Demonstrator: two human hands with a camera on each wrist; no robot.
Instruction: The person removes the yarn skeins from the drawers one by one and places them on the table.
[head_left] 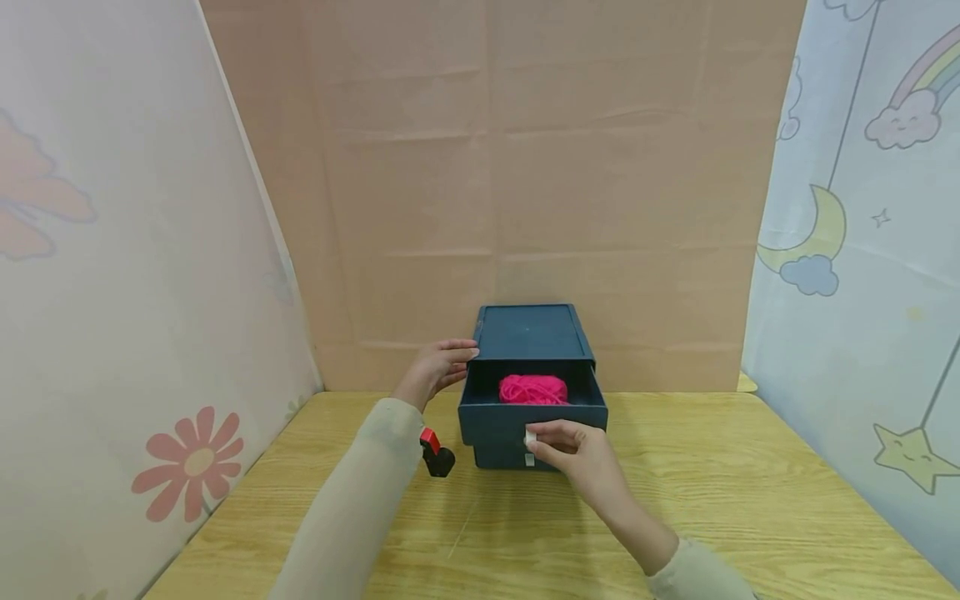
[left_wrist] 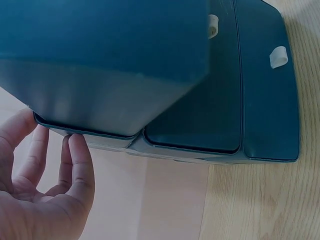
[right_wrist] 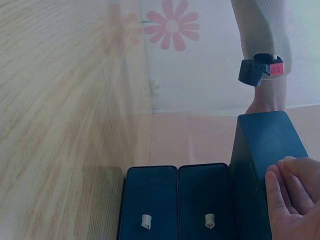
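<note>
A dark blue drawer unit [head_left: 527,329] stands on the wooden table, its top drawer [head_left: 487,423] pulled out toward me. Inside that drawer lies a bundle of bright pink yarn [head_left: 532,389]. My right hand [head_left: 588,462] pinches the white pull tab [head_left: 530,436] on the top drawer's front; in the right wrist view its fingers hide this tab. My left hand [head_left: 440,368] rests against the unit's left side near the top edge, fingertips touching it. The left wrist view shows those fingers [left_wrist: 80,165] nearly straight along the side. Two lower drawers [right_wrist: 152,195] are closed.
White loop tabs [right_wrist: 210,220] stick out from the lower drawers. The wooden table [head_left: 697,475] extends to both sides of the unit. A tan backdrop [head_left: 525,167] rises behind it, with patterned white sheets [head_left: 187,292] at the sides. A black-and-red camera [head_left: 435,454] hangs at my left wrist.
</note>
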